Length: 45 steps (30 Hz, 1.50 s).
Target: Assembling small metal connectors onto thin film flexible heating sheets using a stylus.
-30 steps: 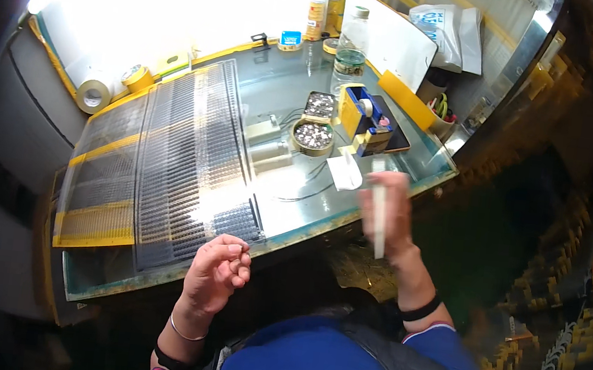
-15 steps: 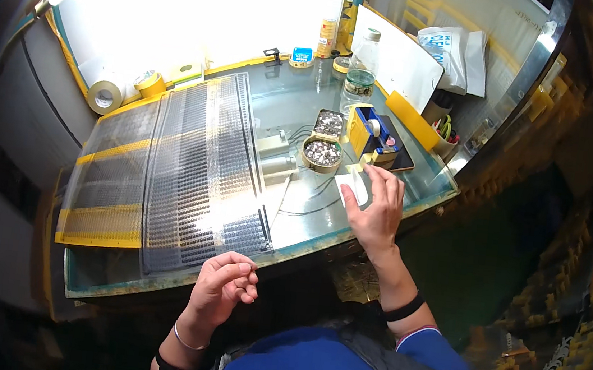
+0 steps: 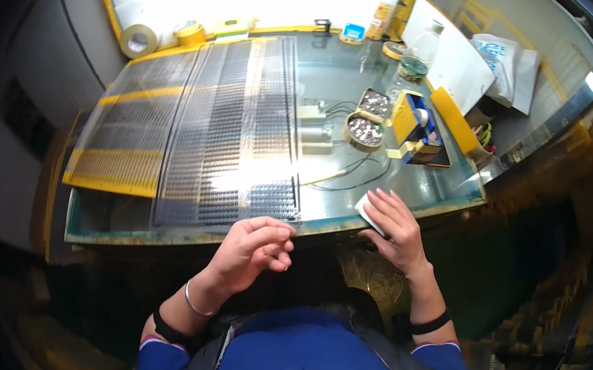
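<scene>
My right hand [image 3: 399, 235] is at the front edge of the glass-topped table [image 3: 336, 217], its fingers over a small flat white card [image 3: 371, 214] and its thumb beneath. Curled fingers and a thumb pressed to them close my left hand [image 3: 257, 249], just in front of the table's edge; whatever may be between its fingertips is too small to make out. Beyond that hand lies a dark ribbed clear plastic sheet [image 3: 233, 135] with rows of small cells. A thin pale-yellow stick [image 3: 324, 178] rests on the glass beside the sheet.
Two small tins, one round [image 3: 364, 131] and one square [image 3: 375, 102], hold small shiny pieces. Next to them stand a blue and yellow tape dispenser [image 3: 414, 129] and a clear bottle [image 3: 414, 64]. Tape rolls [image 3: 138, 41] sit at the far left. Thin dark cables cross the glass.
My right hand has taken the white card off the glass near the dispenser and drawn it toward the table's front edge. My left hand stays closed. The whole view has shifted.
</scene>
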{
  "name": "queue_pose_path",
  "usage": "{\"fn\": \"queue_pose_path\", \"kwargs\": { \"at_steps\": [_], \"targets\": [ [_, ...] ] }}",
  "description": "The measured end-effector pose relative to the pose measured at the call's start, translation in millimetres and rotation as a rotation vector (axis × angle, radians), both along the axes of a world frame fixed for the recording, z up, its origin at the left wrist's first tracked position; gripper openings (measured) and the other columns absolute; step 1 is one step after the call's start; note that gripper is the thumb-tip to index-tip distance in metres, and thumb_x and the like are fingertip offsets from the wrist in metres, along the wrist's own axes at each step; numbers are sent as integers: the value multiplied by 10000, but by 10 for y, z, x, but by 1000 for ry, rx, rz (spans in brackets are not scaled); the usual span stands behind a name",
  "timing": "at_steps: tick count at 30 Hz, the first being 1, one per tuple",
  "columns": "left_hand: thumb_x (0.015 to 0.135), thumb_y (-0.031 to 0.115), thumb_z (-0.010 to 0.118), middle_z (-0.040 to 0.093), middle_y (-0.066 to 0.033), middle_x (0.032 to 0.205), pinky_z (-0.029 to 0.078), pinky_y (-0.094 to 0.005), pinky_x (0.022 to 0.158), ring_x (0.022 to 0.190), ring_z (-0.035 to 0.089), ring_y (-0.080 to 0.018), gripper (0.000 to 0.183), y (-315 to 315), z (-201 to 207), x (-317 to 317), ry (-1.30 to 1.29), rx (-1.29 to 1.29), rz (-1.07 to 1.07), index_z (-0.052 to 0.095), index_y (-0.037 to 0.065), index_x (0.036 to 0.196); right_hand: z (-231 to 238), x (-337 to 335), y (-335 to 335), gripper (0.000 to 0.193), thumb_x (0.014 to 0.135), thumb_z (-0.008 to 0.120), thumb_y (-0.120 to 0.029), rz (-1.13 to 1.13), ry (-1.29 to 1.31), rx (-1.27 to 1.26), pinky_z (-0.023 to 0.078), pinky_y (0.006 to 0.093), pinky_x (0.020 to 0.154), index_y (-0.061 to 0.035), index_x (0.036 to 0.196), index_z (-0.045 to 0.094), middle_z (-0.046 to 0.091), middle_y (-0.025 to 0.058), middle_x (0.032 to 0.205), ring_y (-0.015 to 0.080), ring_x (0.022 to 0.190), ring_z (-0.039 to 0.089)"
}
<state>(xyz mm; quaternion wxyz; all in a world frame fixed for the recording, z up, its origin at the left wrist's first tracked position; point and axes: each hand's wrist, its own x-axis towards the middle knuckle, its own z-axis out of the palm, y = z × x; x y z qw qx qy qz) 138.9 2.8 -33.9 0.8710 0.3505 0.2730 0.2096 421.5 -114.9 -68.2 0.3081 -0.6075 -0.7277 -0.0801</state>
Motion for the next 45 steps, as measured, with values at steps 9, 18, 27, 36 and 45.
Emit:
{"fn": "queue_pose_path", "kwargs": {
  "at_steps": [9,18,27,36,45],
  "targets": [
    [917,139,644,658,-104,830,576,-227,586,651,681,-155,199,-44,43,89,-36,-15,-43,649,-39,1005,339,-883,214,340,736,729,93,244,538,196,548,356,867,-9,1059,696,708,170,1059,305,999,690],
    [919,76,569,667,-93,818,581,-210,584,657,665,-134,124,-51,69,64,-20,-93,-54,629,-27,954,278,-940,298,383,673,708,51,255,279,280,560,368,817,-45,1044,717,674,105,1090,302,964,660],
    [934,64,529,680,-115,832,588,-203,578,647,657,-142,151,-47,-15,43,-200,-551,-76,616,-47,991,59,-901,403,286,671,699,94,346,249,504,584,419,851,-38,923,724,646,80,979,253,892,625],
    [947,96,533,689,-103,865,576,-197,609,651,656,-137,291,-71,81,53,-165,-371,-66,600,-60,1184,60,-262,354,277,822,690,77,-284,542,617,496,307,860,-37,1073,720,627,118,1049,237,962,614],
    [920,207,653,644,-75,832,519,-215,623,671,624,-128,315,-101,208,93,-27,-70,-38,627,-50,1100,202,424,226,349,815,709,-22,-475,320,488,447,367,960,-6,1157,635,619,139,1147,291,1042,593]
  ]
}}
